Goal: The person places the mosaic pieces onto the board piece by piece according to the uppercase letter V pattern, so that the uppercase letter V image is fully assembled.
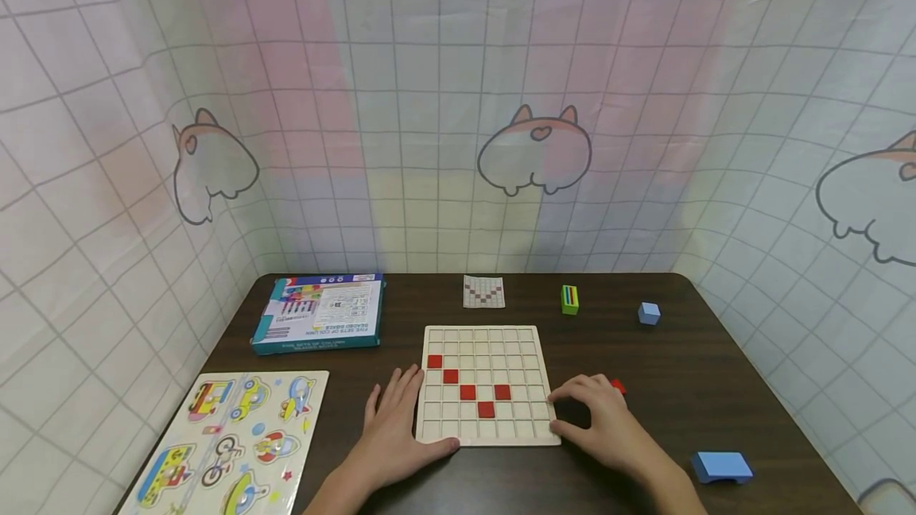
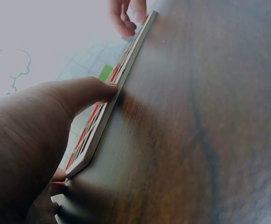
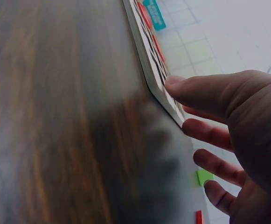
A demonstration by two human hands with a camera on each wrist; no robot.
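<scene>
A pale wooden grid board lies flat on the dark table, with several red square tiles set in its cells. My left hand rests at the board's left side, its fingers extended along the edge and its thumb on the front edge near the corner. Against the right edge, the thumb and index fingertip of my right hand touch the board near its front corner. The right wrist view shows that hand's other fingers relaxed and holding nothing. Partly hidden behind the right hand is a red piece.
Behind the board lies a small pattern card. A green block, a blue cube and a blue arched block stand to the right. On the left are a teal box and a vehicle picture puzzle.
</scene>
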